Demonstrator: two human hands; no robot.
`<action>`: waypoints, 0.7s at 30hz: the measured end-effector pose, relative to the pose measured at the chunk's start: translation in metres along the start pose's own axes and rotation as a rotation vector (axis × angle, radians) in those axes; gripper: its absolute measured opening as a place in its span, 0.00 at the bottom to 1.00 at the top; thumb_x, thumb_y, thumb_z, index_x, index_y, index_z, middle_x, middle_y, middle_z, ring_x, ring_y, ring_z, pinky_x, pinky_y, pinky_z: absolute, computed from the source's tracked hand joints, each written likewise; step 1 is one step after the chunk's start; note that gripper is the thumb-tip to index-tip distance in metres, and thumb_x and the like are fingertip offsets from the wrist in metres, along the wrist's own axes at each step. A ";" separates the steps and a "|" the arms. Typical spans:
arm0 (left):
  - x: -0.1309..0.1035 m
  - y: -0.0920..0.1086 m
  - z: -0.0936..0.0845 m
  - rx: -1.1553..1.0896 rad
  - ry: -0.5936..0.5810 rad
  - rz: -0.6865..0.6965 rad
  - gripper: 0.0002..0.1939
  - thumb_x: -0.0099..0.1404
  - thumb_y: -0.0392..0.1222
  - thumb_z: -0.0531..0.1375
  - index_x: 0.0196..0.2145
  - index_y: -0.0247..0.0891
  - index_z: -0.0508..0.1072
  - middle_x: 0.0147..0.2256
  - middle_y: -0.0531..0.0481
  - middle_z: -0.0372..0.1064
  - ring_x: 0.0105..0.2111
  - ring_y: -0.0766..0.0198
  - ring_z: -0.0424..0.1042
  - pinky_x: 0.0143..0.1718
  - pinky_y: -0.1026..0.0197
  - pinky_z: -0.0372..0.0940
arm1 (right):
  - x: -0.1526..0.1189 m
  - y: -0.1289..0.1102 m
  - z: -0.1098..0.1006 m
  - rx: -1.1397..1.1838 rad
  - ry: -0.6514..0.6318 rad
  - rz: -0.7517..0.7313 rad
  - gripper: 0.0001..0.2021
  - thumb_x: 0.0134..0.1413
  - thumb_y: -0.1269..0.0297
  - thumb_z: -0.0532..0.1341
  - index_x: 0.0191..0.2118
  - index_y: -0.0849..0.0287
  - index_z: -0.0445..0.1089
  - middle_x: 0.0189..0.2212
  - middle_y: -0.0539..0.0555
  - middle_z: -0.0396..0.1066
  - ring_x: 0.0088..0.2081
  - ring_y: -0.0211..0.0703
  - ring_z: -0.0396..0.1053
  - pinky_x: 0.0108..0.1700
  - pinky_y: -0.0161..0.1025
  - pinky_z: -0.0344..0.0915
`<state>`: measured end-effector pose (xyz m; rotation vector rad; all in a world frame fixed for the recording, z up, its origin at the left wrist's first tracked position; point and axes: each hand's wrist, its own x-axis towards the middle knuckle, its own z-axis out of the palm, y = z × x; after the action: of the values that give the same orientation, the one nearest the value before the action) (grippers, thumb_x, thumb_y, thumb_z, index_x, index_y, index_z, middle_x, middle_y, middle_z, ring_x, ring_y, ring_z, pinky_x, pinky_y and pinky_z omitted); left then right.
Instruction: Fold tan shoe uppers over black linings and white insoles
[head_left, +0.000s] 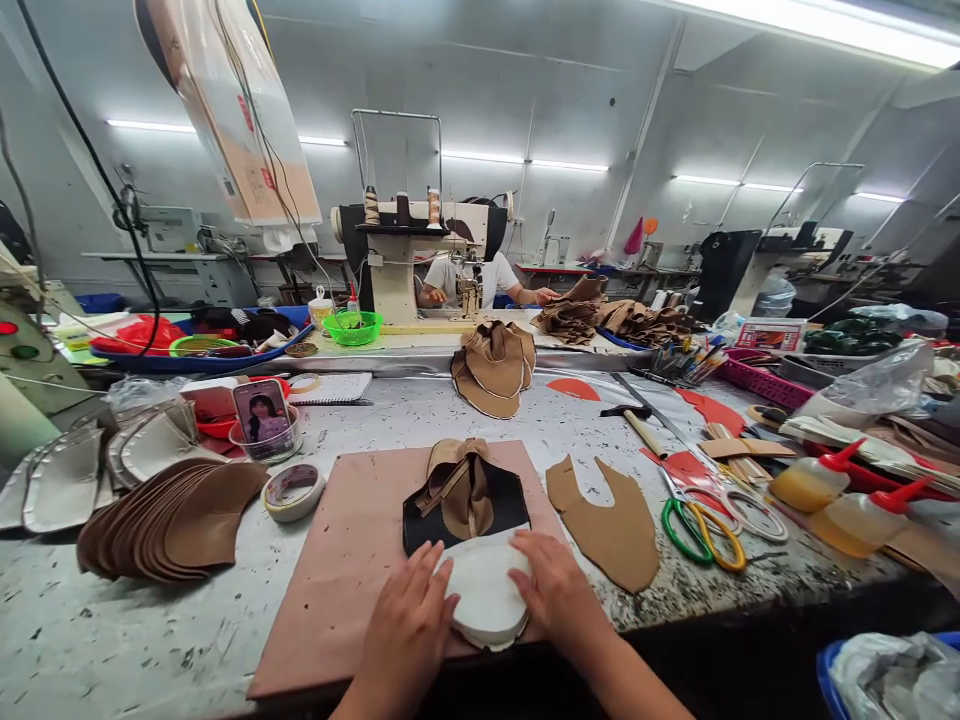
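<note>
A shoe upper lies on the pink board (330, 560), with its rounded white-lined part (489, 590) near the board's front edge. Beyond that part are its black lining (506, 498) and folded brown leather (457, 495). My left hand (409, 615) lies along the left side of the white part, fingers stretched and thumb at its edge. On the right side rests my right hand (559, 590), its fingers apart and slightly bent over the white surface. A flat brown leather piece (611, 525) lies to the right of the board.
Left are stacked brown leather pieces (169, 520), a tape roll (294, 493) and a phone (262, 415). Right are scissors (701, 530), a hammer (641, 430) and glue bottles (859, 520). Stacked uppers (493, 368) lie ahead, before a sewing machine (394, 270) and a person (495, 280).
</note>
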<state>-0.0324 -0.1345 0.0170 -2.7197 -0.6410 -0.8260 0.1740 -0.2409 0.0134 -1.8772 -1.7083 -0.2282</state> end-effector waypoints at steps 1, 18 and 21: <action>0.000 0.006 0.005 0.014 0.007 0.056 0.17 0.68 0.41 0.47 0.49 0.35 0.67 0.50 0.41 0.68 0.50 0.53 0.67 0.46 0.54 0.63 | -0.003 -0.005 0.007 -0.007 -0.053 -0.078 0.18 0.59 0.63 0.51 0.53 0.62 0.62 0.50 0.62 0.67 0.52 0.51 0.63 0.52 0.48 0.62; -0.002 -0.004 0.017 0.070 0.106 0.251 0.24 0.60 0.40 0.53 0.56 0.45 0.63 0.56 0.45 0.62 0.55 0.54 0.61 0.52 0.58 0.58 | 0.014 0.062 -0.044 0.330 -0.197 0.487 0.15 0.43 0.63 0.61 0.41 0.58 0.70 0.45 0.59 0.68 0.48 0.51 0.65 0.46 0.44 0.64; -0.003 -0.010 0.019 0.066 0.150 0.255 0.22 0.58 0.40 0.54 0.51 0.47 0.68 0.55 0.46 0.64 0.55 0.52 0.61 0.52 0.54 0.60 | -0.008 0.088 -0.057 0.146 -0.254 0.515 0.12 0.38 0.70 0.64 0.34 0.59 0.71 0.36 0.55 0.71 0.42 0.49 0.68 0.45 0.42 0.63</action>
<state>-0.0300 -0.1204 0.0010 -2.5778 -0.2784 -0.9137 0.2713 -0.2776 0.0292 -2.2244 -1.2845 0.3408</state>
